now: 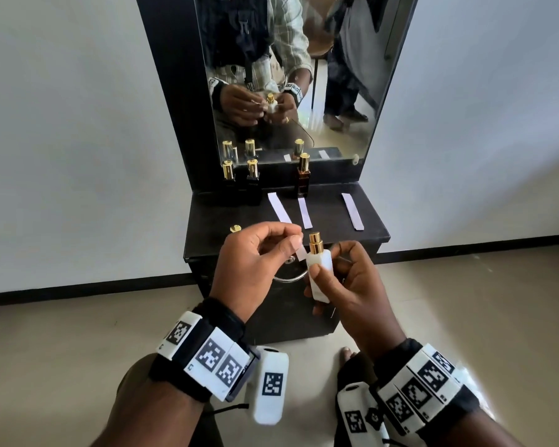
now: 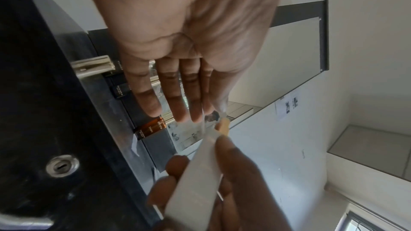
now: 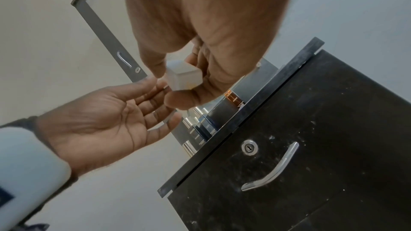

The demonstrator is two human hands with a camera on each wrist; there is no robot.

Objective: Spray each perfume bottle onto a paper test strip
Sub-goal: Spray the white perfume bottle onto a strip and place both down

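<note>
My right hand (image 1: 331,259) grips a white perfume bottle (image 1: 318,269) upright, with its gold spray nozzle (image 1: 315,241) uncapped. Just to the left of the nozzle, my left hand (image 1: 296,243) pinches a paper test strip (image 1: 300,253) between thumb and forefinger. The left wrist view shows the bottle (image 2: 200,173) from below and the strip (image 2: 202,117) edge-on beside the nozzle. In the right wrist view the bottle's base (image 3: 183,78) sits between my right thumb and fingers. A loose gold cap (image 1: 235,228) lies on the dresser top (image 1: 329,227).
Three paper strips (image 1: 279,208) (image 1: 305,214) (image 1: 352,211) lie on the black dresser. Two dark bottles (image 1: 228,179) (image 1: 253,179) and an amber one (image 1: 303,180) stand at the back below the mirror (image 1: 288,75). A drawer handle (image 3: 273,169) is below.
</note>
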